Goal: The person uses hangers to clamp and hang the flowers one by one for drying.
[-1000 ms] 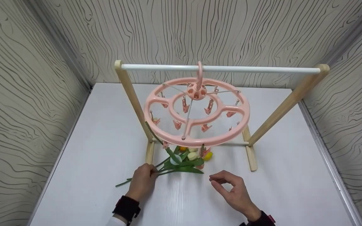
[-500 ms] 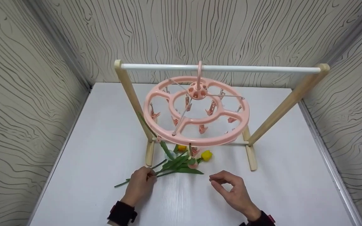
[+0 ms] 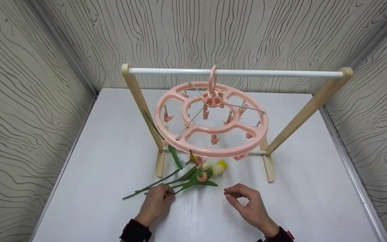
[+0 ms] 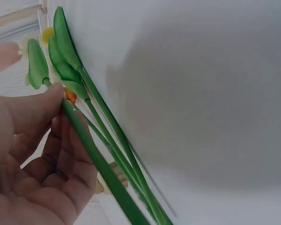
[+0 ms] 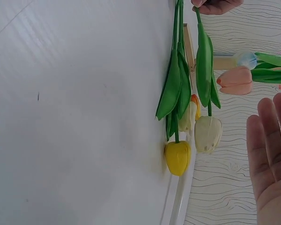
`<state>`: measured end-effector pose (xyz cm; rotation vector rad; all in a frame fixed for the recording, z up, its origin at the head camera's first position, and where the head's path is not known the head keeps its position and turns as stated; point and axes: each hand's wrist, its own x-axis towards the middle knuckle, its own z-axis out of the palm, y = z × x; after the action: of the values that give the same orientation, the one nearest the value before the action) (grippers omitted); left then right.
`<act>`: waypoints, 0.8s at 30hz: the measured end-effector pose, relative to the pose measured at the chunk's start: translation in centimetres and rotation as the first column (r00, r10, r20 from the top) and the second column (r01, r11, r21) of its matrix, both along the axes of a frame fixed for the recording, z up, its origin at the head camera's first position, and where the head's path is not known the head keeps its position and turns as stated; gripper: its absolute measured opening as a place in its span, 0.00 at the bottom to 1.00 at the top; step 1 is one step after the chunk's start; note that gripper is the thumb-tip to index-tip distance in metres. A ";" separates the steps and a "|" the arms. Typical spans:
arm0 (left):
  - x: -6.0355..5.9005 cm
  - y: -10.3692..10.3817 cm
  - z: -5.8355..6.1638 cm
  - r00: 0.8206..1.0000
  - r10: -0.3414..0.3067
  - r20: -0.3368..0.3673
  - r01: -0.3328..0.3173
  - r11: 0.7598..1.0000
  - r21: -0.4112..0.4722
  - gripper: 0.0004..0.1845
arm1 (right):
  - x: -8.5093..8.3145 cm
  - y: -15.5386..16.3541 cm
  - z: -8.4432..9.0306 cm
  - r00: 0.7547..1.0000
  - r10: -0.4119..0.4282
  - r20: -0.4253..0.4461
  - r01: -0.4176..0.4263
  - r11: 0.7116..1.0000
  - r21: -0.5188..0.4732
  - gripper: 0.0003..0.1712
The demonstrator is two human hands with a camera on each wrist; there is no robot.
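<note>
Left hand (image 3: 157, 203) pinches a white flower (image 5: 208, 134) by its stem (image 4: 107, 175)
Right hand (image 3: 251, 205) is nearby, its fingers loosely bent.

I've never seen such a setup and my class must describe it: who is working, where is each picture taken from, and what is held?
No machine here, just a person's two bare hands. The wide picture comes from a camera on the head, looking down; the other two come from cameras on the wrists. The left hand pinches the stem of a cream tulip; the right hand holds nothing. A yellow tulip lies with others on the white table. Above, a pink clip hanger hangs from a white rod; a pink tulip and a pale blue tulip hang head-down from it.
</note>
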<state>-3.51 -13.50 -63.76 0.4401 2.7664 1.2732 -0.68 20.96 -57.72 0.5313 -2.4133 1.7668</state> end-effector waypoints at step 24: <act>0.3 6.2 -4.1 0.978 -0.168 0.127 0.173 0.984 -0.032 0.06 | 0.6 -2.4 -1.2 0.904 0.178 -0.390 0.006 0.905 0.426 0.19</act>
<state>-3.20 -7.30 -67.85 0.5619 2.5853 1.1594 -0.06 18.60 -58.88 0.9680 -2.4628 0.9968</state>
